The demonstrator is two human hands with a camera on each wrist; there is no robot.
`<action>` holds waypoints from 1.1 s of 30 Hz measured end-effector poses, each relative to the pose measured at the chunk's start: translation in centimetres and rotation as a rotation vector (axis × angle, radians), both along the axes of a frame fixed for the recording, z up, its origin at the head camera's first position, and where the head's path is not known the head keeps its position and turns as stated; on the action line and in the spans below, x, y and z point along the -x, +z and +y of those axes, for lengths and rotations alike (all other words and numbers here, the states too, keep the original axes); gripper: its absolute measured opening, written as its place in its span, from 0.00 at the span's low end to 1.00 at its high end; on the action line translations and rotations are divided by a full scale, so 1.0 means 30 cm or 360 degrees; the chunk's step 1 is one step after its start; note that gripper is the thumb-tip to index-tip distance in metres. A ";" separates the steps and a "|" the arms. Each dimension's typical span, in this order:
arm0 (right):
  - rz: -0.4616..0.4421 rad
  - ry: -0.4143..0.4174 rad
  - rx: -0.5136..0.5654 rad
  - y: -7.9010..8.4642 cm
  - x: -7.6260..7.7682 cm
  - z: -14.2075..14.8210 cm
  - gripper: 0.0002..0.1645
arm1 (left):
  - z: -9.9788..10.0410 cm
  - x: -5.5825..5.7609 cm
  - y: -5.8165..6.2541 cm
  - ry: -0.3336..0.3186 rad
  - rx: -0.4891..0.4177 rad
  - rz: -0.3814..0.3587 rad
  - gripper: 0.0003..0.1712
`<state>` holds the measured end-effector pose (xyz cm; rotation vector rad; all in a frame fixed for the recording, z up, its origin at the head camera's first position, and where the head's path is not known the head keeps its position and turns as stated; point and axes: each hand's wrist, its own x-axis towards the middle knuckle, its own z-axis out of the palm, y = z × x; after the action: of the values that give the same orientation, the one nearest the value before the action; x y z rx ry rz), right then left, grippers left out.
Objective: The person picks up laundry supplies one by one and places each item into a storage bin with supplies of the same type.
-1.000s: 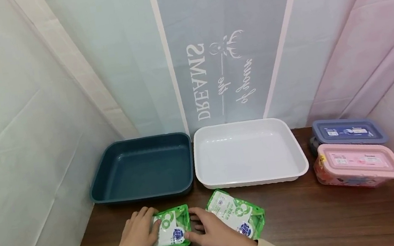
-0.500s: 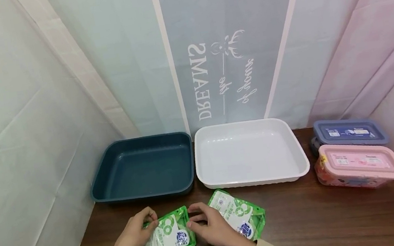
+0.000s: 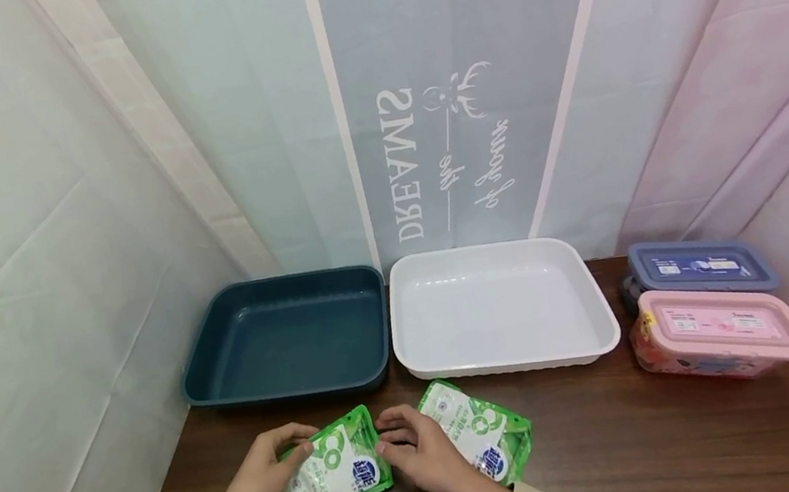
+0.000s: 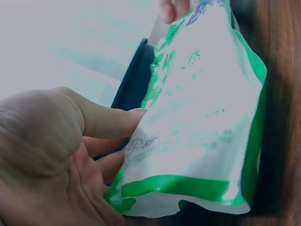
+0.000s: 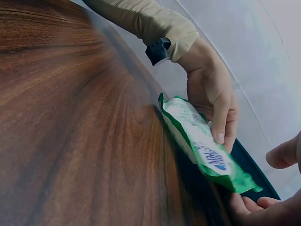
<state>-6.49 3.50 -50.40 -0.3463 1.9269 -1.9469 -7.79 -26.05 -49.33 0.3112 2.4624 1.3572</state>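
Note:
A green-and-white plastic pouch [image 3: 329,480] with blue lettering is tilted in front of the dark tray. My left hand [image 3: 268,468] pinches its upper left edge, the thumb on the printed face and fingers behind, as the left wrist view shows. At the pouch's right end is my right hand [image 3: 424,456]. In the right wrist view its thumb stands apart from the fingers, which are right at the pouch's [image 5: 195,134] green end. A second, matching pouch [image 3: 471,427] lies on the table to the right, partly behind my right hand.
Behind the pouches stand a dark teal tray [image 3: 287,395] and a white tray [image 3: 510,365], side by side. At the right are two lidded boxes, a blue one [image 3: 703,266] and a pink one [image 3: 724,326]. Fabric walls [image 3: 270,112] enclose the brown wooden table [image 3: 619,441].
My left hand has shifted down and left, and its grip is now on the pouch's upper edge. The pouch has turned, its left end lower. My right hand has barely moved.

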 end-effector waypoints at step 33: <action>-0.0254 0.0121 0.0329 -0.035 -0.043 -0.026 0.25 | 0.151 -0.050 0.004 0.0544 -0.0620 -0.0300 0.21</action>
<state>-5.20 2.71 -51.44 -0.3050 1.5959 -2.0617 -6.29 -21.51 -49.22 -0.1591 2.1517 1.9122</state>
